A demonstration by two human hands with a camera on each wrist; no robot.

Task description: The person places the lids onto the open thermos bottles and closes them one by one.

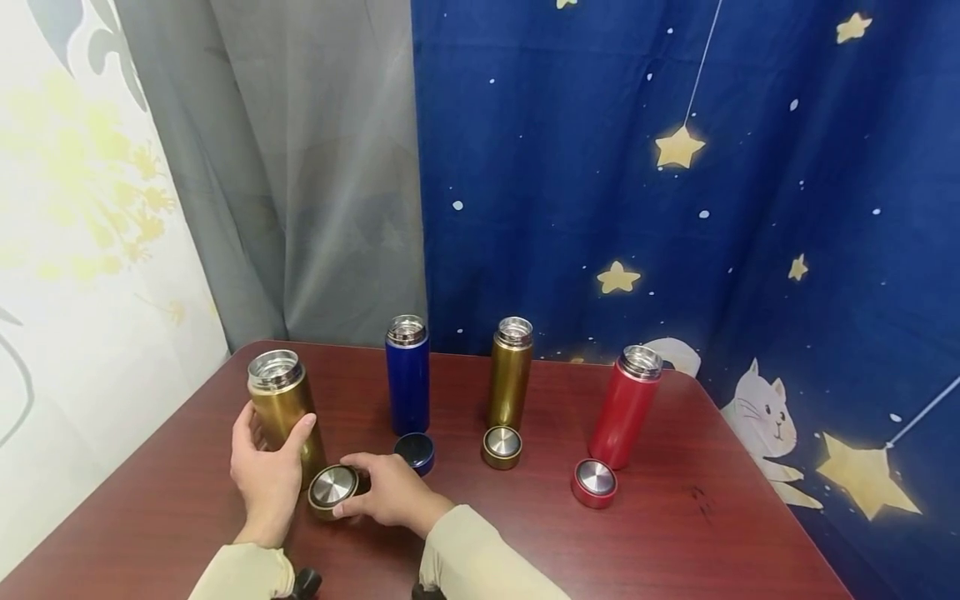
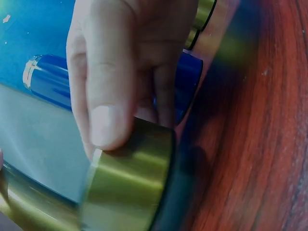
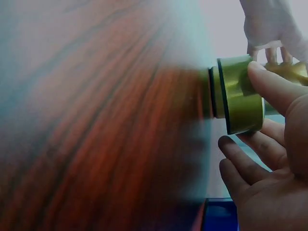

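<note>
At the table's left, my left hand [image 1: 268, 467] is wrapped round an uncapped gold bottle [image 1: 279, 402], which stands upright with its steel mouth showing. My right hand [image 1: 397, 493] pinches a gold lid [image 1: 333, 490] with a brushed steel top, just in front of and to the right of that bottle. In the left wrist view the right thumb [image 2: 110, 120] presses the lid's side [image 2: 130, 178]. The right wrist view has thumb and fingers on opposite sides of the lid [image 3: 243, 94]; whether it touches the tabletop I cannot tell.
Behind stand a blue bottle [image 1: 408, 379], a second gold bottle [image 1: 511, 375] and a red bottle [image 1: 627, 408], all uncapped. In front of them lie a blue lid [image 1: 415, 452], another gold lid [image 1: 502, 447] and a red lid [image 1: 595, 483]. Curtains hang beyond the reddish table [image 1: 600, 558].
</note>
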